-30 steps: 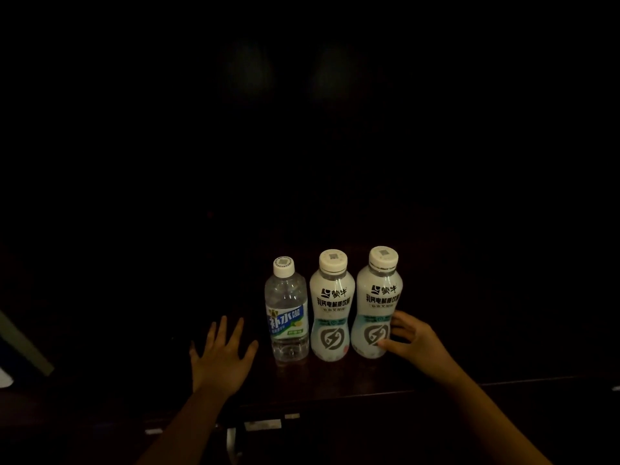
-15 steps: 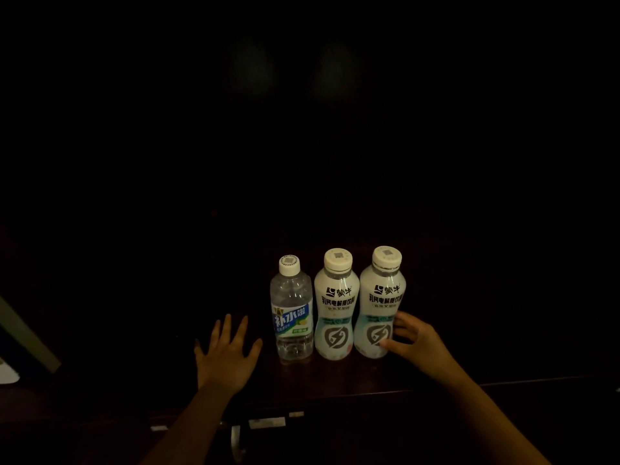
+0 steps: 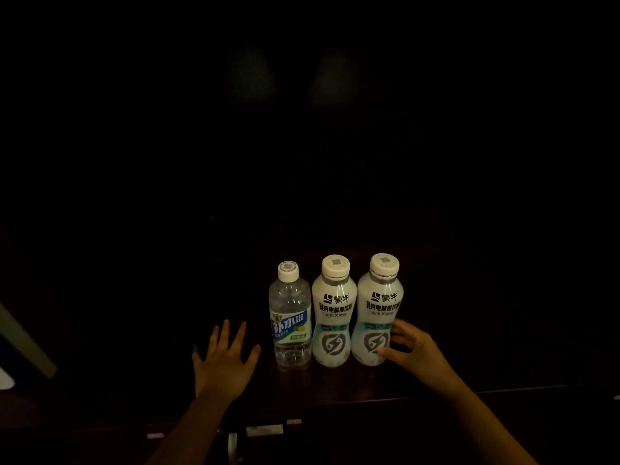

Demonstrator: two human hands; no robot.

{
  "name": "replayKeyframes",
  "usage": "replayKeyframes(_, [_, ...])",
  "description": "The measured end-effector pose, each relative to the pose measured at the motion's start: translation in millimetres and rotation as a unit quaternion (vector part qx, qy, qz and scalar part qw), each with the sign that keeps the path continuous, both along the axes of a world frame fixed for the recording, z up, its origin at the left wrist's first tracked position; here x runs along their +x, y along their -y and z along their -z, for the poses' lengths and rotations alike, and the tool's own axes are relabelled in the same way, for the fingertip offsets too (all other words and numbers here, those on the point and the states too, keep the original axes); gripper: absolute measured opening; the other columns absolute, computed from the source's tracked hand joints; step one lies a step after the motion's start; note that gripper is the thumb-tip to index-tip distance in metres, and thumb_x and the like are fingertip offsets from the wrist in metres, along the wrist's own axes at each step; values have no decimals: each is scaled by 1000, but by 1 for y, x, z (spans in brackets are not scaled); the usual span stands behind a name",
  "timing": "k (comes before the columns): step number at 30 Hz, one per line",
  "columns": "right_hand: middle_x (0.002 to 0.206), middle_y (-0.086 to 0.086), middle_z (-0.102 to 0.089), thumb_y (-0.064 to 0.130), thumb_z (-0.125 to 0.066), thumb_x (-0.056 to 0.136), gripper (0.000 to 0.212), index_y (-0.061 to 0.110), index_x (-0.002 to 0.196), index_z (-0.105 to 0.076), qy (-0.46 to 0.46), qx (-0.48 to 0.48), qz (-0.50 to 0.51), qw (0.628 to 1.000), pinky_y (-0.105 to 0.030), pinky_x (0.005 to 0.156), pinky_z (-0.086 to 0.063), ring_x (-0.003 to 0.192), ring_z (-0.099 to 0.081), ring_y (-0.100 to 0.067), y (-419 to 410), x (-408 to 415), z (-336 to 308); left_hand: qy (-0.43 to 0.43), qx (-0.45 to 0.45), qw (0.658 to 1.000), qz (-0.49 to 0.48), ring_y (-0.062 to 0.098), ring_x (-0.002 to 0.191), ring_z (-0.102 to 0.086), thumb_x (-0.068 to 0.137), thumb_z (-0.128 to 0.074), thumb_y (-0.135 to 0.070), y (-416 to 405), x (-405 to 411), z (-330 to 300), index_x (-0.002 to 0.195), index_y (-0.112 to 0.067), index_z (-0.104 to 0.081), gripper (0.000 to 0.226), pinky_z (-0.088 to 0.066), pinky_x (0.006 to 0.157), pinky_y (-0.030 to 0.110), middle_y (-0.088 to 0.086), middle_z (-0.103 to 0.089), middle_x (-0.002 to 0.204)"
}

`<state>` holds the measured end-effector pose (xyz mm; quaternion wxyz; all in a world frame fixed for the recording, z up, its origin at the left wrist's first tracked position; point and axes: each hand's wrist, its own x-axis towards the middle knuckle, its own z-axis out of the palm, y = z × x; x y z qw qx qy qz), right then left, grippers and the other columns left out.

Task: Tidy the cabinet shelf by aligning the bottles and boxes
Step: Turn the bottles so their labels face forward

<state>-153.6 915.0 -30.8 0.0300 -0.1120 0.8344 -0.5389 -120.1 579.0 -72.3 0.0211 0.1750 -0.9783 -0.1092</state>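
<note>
Three bottles stand upright in a row on the dark shelf, at about 6 o'clock. Your left hand has its fingers spread wide, just beside the clear bottle. Your right hand curls loosely against the right white bottle, maybe touching it. The middle white bottle stands between.

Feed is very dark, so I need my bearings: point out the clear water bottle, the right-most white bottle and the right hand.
clear water bottle point(image 3: 290, 325): head view, on its blue label.
right-most white bottle point(image 3: 380, 303): head view, on its upper label.
right hand point(image 3: 417, 352): head view, on the back of the hand.
</note>
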Motion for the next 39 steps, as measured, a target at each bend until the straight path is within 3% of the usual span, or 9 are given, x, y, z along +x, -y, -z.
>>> replayKeyframes(6, [120,10,-57,13,-73,73,58,24,124,-49,10,-5,-7,1000,-12,78,-49,107,-54,-3,0,1,-1,15,-11,1000,1,18,145,11,87,-19,-65,1,-2,0,144,-39,2,66,2,114,57,-2,9,159])
replayKeyframes(10, [124,9,-53,14,-72,75,61,24,129,-45,22,10,0,1000,-25,92,-47,113,-51,-9,1,2,-1,52,-14,999,7,21,145,10,87,-18,-65,0,-3,-8,144,-38,4,67,1,114,58,0,10,159])
replayKeyframes(14, [119,12,-55,20,-73,74,59,29,126,-47,23,30,11,999,-18,85,-43,109,-50,-9,3,4,-7,128,3,992,18,24,146,8,88,-21,-64,-2,-5,-31,145,-37,4,68,-2,115,57,2,12,158])
replayKeyframes(18, [131,2,-54,25,-74,74,61,25,128,-47,34,100,-7,994,-24,89,-44,117,-52,-17,0,1,-20,130,1,991,20,25,146,0,88,-22,-65,-7,-2,-60,146,-35,-3,68,-3,115,57,3,1,159])
replayKeyframes(24, [137,-8,-49,30,-74,73,71,18,134,-40,16,218,-19,976,-31,95,-46,123,-49,-23,-6,1,-66,48,-23,997,46,23,138,-31,86,-35,-61,-18,14,-109,143,-30,-24,66,-21,114,49,3,-34,151])
replayKeyframes(29, [132,-7,-54,35,-74,72,64,19,129,-47,-31,266,20,963,-30,92,-46,118,-53,-21,-2,30,-108,-46,45,994,89,23,125,-48,84,-50,-53,-23,42,-151,144,-31,-19,71,-49,93,36,7,-45,143])
replayKeyframes(33, [120,-4,-64,37,-75,71,56,23,121,-54,-114,256,60,958,-30,82,-50,107,-60,-20,14,74,-149,-167,36,978,120,21,117,-54,83,-51,-53,-20,82,-186,144,-35,-20,71,-50,85,33,6,-53,134])
replayKeyframes(36, [116,-5,-66,42,-74,69,61,25,124,-52,-175,263,74,946,-40,83,-54,104,-62,-22,39,115,-175,-229,30,962,145,20,115,-55,84,-51,-53,-4,126,-209,143,-34,-22,69,-52,83,33,5,-54,132])
replayKeyframes(39, [121,-3,-62,46,-72,70,66,27,129,-48,-251,264,91,927,-33,79,-50,108,-59,-23,77,165,-186,-277,21,946,166,19,111,-57,84,-49,-53,26,182,-222,143,-33,-24,67,-52,79,31,4,-55,130])
